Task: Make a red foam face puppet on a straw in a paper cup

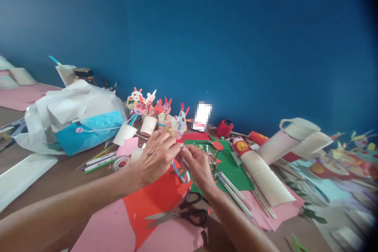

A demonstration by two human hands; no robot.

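Observation:
Above the orange paper (156, 193), my left hand (158, 153) and my right hand (197, 163) meet fingertip to fingertip. Both pinch a narrow blue-and-white strip (180, 173), which hangs below them in a curved loop. A small whitish bit shows between the fingertips; its exact form is too small to tell. Just below the hands, black-handled scissors (177, 214) lie partly open on the orange and pink paper. A white tape roll (121, 163) is left of my left wrist.
Paper cups (148, 125) with paper animal figures stand behind the hands. Left are a plastic bag (73, 106) and markers (100, 161). To the right lie green paper (236, 169), stacked cups (265, 173) and a white pitcher (283, 141). A lit phone (202, 116) stands near the blue wall.

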